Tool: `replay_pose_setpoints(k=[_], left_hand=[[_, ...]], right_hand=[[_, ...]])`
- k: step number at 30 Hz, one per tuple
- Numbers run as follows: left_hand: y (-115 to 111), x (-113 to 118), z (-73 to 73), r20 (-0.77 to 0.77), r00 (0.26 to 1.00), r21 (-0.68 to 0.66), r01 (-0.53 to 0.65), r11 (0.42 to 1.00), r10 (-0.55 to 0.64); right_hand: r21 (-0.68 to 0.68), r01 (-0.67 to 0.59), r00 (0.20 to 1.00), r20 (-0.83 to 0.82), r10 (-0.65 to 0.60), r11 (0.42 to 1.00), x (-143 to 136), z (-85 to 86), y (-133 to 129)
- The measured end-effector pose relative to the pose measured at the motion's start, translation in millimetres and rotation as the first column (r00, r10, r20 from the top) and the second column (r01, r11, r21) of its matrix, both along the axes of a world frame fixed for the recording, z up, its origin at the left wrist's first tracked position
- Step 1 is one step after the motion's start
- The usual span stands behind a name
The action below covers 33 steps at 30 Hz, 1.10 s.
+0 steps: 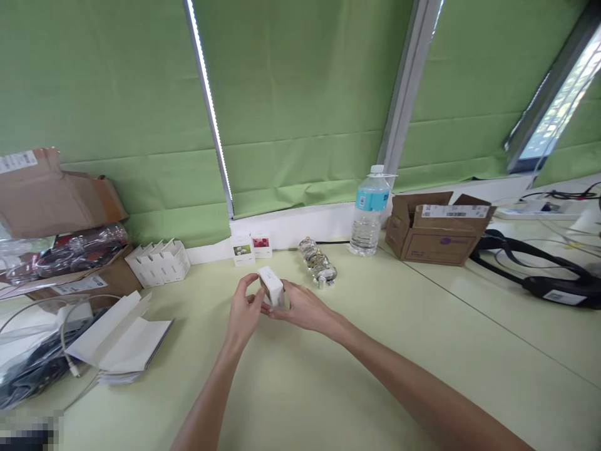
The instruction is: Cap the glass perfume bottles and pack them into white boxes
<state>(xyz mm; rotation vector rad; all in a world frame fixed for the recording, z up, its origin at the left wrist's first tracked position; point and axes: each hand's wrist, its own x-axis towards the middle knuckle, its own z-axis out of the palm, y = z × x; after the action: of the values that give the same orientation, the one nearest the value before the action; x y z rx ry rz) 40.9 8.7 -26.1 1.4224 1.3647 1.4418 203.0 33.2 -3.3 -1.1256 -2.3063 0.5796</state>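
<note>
**A small box held between two hands, with fragile things close behind**

We see both hands meeting over the pale yellow-green table [328, 388]. The left hand [244, 313] and the right hand [303, 308] are closed around a small white cardboard box [271, 287], which is lifted a little above the table surface and tilted, one corner pointing up. The fingers of each hand press on opposite sides of the box, so it is gripped from both sides and rests on nothing else.

In our judgement, the first risk is a slip. The box looks smooth and light, and only the fingertips carry it (we cannot see how the thumbs sit behind it). If one hand lets go, it may drop to the table and perhaps open.

The second risk is behind the hands. A row of clear glass-like objects wrapped in transparent film [319, 263] lies just beyond the right hand, and a clear plastic water bottle with a blue label [369, 213] stands near it. A wide movement of the right elbow or wrist could push them over.

Two small white cards with flower pictures [252, 248] stand against the wall behind the box, and they would fall easily. At the left, a stack of folded white cardboard sheets [122, 341] lies well apart from the hands.
</note>
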Motion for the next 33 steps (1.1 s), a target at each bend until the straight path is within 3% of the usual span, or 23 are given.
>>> replay_pose_setpoints(k=[7,13,19,26,33], left_hand=[[3,-3,-8.8,-0.045,0.996,-0.138,0.073,0.988,-0.080],[7,-18,-11.8,-0.192,0.981,-0.124,-0.060,0.991,0.035],[3,-20,-19.1,-0.017,1.000,-0.123,0.018,0.992,-0.021],[0,-21,-24.9,-0.069,0.996,-0.158,0.036,0.987,-0.047],[-3,-18,-34.2,-0.050,0.996,-0.121,-0.084,0.989,0.078]], right_hand=[[-0.019,0.079,0.996,-0.034,-0.080,0.997,-3,-13.9,8],[-0.108,0.048,0.991,-0.123,-0.061,0.993,-1,-28.7,18],[-0.137,0.020,0.978,-0.201,-0.048,0.990,-3,-32.5,21],[-0.103,0.032,0.984,-0.170,-0.049,0.994,-2,-35.2,24],[-0.040,0.127,0.989,-0.067,-0.129,0.991,-6,-37.4,28]])
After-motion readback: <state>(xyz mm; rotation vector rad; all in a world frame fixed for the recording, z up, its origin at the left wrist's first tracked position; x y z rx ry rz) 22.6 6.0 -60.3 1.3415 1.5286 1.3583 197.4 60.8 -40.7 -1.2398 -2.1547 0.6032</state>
